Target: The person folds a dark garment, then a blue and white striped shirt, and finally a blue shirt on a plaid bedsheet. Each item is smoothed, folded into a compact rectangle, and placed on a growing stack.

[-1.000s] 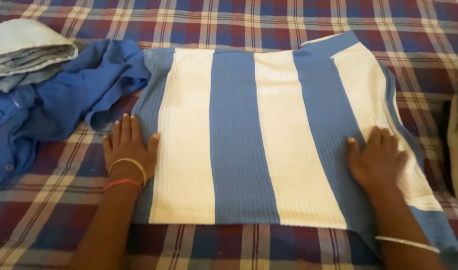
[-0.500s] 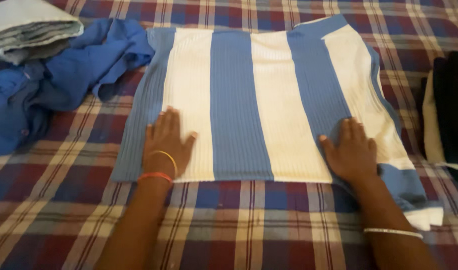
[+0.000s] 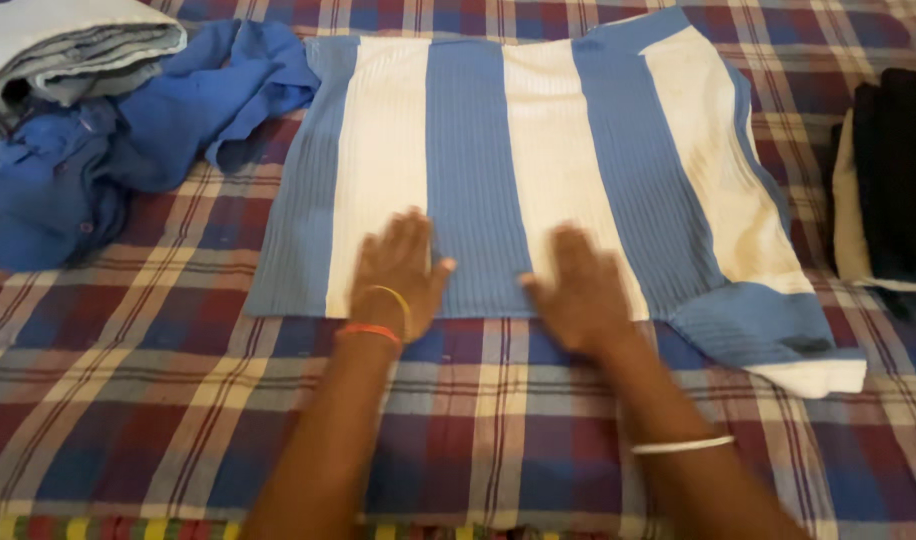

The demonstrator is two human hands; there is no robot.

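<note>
Both hands, left hand (image 3: 400, 270) and right hand (image 3: 578, 290), have moved inward from the edges, now flat and empty near centre on the striped garment (image 3: 538, 150) lying on the bed (image 3: 128, 400), smoothing nearly complete

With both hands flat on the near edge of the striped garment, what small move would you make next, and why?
Probably tuck in the sleeve that sticks out at the near right. The left hand and right hand lie flat on the striped garment, which looks smooth; only that sleeve breaks its outline.
</note>
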